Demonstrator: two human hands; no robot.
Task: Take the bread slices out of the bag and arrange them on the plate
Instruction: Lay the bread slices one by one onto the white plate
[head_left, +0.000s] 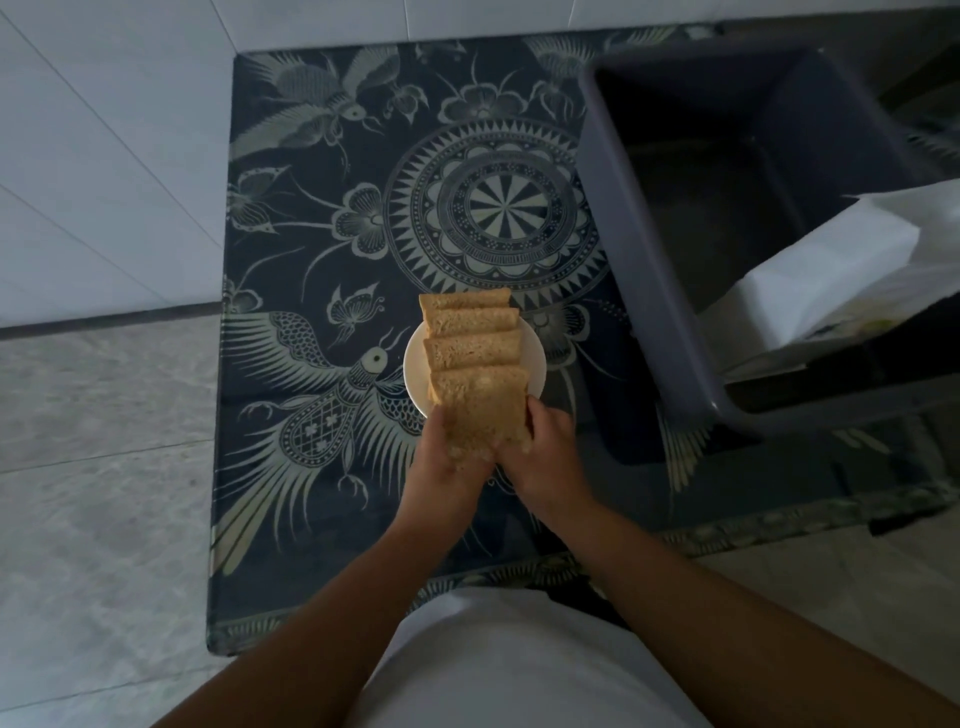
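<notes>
We are nearing the end of the job, as far as we can judge. The white plate (415, 364) is sitting on the patterned counter (322, 218), and three bread slices (470, 332) are already lying on it in an overlapping row that is running away from us, each one leaning partly on the next, with the far one reaching past the plate's rim. We are holding a fourth slice (480, 405) at the near end of that row: our left hand (447, 467) is gripping its lower left edge and our right hand (545, 452) is closing round its lower right edge, so both hands are clasping the same piece of bread. Its near half is hanging over the plate's near rim, and we cannot tell whether its far edge is already resting on the slice behind it.

The bag (841, 280) is lying off to the right, well apart from the plate, propped against the dark bin (649, 270), and it is looking flat. We cannot see inside it, so we cannot say whether any bread is remaining there. What is left for certain is settling this slice in line and letting go
</notes>
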